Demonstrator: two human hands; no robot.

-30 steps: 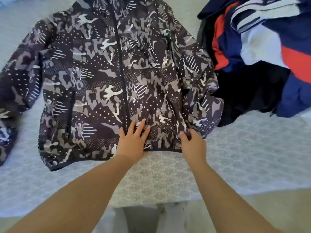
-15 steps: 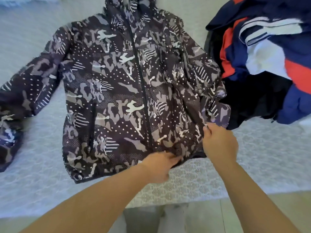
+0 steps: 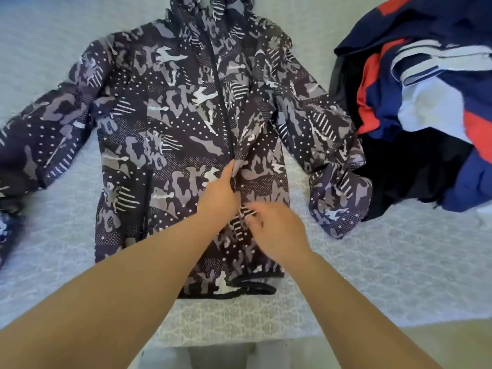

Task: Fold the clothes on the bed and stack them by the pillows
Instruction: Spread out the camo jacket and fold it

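the bed (image 3: 372,275) carries a camouflage jacket (image 3: 165,134) lying flat, front up, long axis running away from the person, hood at the far end, hem nearest. a pile of clothes (image 3: 426,107) sits just right of it. the left hand (image 3: 219,194) pinches the zipper edge; the right hand (image 3: 277,227) has its fingers curled on the fabric just beside it.

Both hands are moving up from the hem to the zipper line of the camouflage jacket (image 3: 170,134): the left hand (image 3: 218,194) is now pinching the front fabric, and the right hand (image 3: 277,227) is gripping just below it.
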